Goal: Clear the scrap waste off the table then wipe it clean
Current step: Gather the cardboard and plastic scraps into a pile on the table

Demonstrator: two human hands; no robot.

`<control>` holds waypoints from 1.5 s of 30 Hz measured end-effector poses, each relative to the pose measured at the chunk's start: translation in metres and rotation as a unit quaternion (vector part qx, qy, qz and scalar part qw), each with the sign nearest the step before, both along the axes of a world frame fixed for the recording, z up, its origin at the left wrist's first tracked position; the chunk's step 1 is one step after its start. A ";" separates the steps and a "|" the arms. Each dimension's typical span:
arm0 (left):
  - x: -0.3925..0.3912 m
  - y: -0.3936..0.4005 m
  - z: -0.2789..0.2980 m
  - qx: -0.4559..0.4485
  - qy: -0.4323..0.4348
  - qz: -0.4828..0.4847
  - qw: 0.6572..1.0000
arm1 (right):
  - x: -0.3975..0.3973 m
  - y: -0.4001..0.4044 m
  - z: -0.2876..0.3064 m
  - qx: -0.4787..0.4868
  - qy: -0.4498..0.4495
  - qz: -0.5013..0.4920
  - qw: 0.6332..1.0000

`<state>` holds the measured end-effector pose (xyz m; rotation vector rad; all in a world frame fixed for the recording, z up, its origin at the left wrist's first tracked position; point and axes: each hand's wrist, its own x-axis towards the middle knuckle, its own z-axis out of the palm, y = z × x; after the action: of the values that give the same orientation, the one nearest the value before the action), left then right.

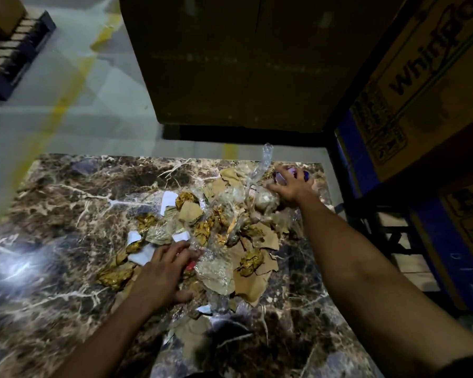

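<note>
On the marble table (52,214), the left hand (164,271) lies flat with fingers spread on the near-left edge of the scrap pile (219,227), apparently corralling it. At the far right, the right hand (290,186) curls round a purple scrap (306,174).

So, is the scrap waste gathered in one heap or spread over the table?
Gathered in one heap: the scrap waste lies between both hands, and the marble table around it shows bare.

scrap pile (224,236): torn cardboard, gold foil, clear plastic, white paper | heaped mid-table (66,203), marble-patterned
</note>
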<state>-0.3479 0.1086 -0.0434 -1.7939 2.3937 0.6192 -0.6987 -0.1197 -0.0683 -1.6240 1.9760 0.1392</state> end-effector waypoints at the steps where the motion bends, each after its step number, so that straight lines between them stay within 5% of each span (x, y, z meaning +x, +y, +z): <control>1: -0.001 -0.001 0.001 0.002 -0.006 0.000 1.000 | 0.003 -0.002 -0.004 0.014 -0.002 -0.002 1.000; 15: -0.005 -0.003 0.001 0.005 -0.007 0.004 1.000 | 0.039 0.024 -0.015 -0.017 -0.004 0.046 0.999; 24: -0.002 0.002 -0.003 -0.002 -0.002 0.008 1.000 | 0.068 0.064 -0.014 -0.028 -0.165 -0.001 0.986; 29: -0.001 0.004 -0.005 -0.005 0.002 0.007 1.000 | 0.079 0.088 0.015 -0.026 -0.352 -0.137 0.926; 45: -0.003 0.007 -0.009 0.003 0.004 0.018 1.000 | 0.147 0.154 0.046 -0.120 -0.438 -0.128 0.882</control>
<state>-0.3511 0.1160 -0.0522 -1.8393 2.3665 0.6371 -0.5517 0.0340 -0.0221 -1.1997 1.4693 -0.8324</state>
